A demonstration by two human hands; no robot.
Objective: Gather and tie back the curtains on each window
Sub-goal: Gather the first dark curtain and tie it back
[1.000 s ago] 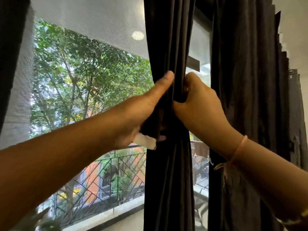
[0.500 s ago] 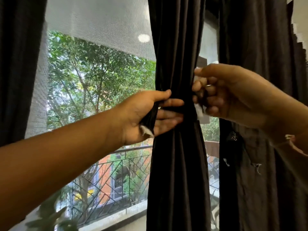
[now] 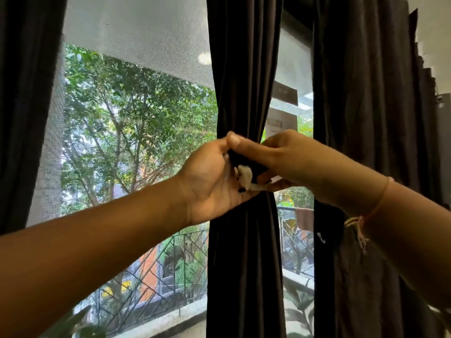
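A person's left hand [image 3: 214, 176] and right hand [image 3: 292, 159] meet at the centre of the view. Both are curled around and pinching the ends of a dark tieback [image 3: 245, 176] with a white tab, against the bunched dark curtain [image 3: 244, 252] that hangs from 12 to 6 o'clock. A loose curtain [image 3: 361, 93] hangs at 3 o'clock and another curtain panel [image 3: 24, 93] at 9 o'clock. The mesh window screen [image 3: 136, 57] shows trees at 10 o'clock.

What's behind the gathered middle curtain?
Beside the gathered curtain show the mesh screen, trees and a railing. Straight behind it, fabric hides everything. The left hand and right hand grip its tie-back.
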